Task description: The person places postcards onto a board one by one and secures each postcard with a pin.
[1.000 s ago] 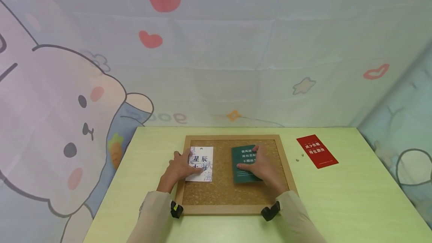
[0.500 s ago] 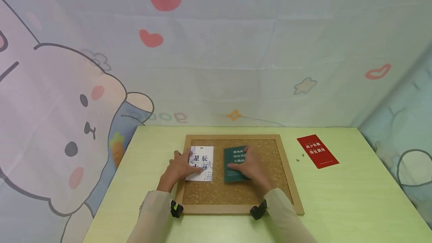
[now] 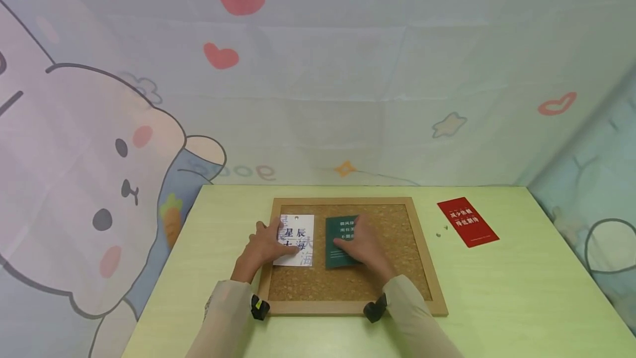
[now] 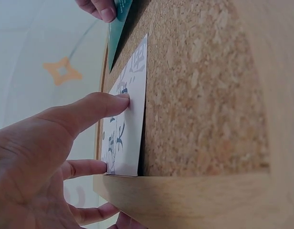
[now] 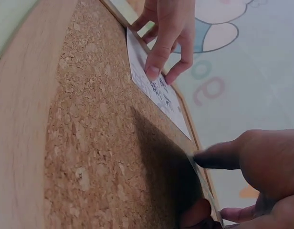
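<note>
A white card [image 3: 305,225] with dark and lilac characters lies at the left on a wood-framed corkboard [image 3: 323,286], a small round spot near its top edge. My left hand [image 3: 263,245] presses the thumb on its face; the index fingertip touches its left edge and other fingers reach over the frame in the left wrist view. My right hand [image 3: 367,245] holds a green card [image 3: 343,261] with white text by its right side, thumb on top. The green card hovers slightly over the cork, casting a shadow in the right wrist view. A narrow cork strip separates the cards.
A red card [image 3: 468,222] with white characters lies slanted on the pale table [image 3: 536,291], right of the board. Two tiny greyish pieces [image 3: 438,235] lie between it and the frame. A printed cloth [image 3: 318,98] hangs behind the table.
My right hand has carried the green card leftward over the cork, closer to the white card, slowing in the last half second. My left hand and the white card stay in place.
</note>
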`<action>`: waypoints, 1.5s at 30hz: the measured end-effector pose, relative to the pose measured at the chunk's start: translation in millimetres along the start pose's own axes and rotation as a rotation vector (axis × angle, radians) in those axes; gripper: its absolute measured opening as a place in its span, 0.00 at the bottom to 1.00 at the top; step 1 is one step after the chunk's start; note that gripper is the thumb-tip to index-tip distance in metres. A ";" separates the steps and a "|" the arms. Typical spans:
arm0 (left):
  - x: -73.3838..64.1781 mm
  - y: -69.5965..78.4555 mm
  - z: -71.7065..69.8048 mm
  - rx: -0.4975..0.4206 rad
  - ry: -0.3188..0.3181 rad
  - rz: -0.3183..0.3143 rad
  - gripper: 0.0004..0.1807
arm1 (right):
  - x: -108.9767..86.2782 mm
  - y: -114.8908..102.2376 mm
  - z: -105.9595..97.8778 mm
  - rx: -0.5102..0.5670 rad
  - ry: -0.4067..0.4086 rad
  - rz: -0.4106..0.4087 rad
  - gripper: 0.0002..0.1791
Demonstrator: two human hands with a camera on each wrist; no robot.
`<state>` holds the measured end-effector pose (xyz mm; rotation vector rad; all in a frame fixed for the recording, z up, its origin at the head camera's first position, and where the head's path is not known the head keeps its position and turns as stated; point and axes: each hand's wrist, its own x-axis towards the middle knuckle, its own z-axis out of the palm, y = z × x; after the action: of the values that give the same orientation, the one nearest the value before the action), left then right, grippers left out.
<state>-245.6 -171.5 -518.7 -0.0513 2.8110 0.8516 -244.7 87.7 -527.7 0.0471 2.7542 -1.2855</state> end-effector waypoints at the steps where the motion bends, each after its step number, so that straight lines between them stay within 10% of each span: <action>1: 0.0 0.2 -0.1 -0.002 0.001 -0.001 0.53 | -0.1 -0.4 -0.4 -0.005 -0.005 -0.012 0.37; 45: -5.2 8.8 3.7 0.116 0.025 0.021 0.52 | -6.0 -2.0 -7.5 -0.349 -0.037 -0.123 0.41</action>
<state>-240.6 -162.2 -515.8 -0.0148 2.8831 0.6957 -239.5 92.3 -520.8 -0.1740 2.9429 -0.7986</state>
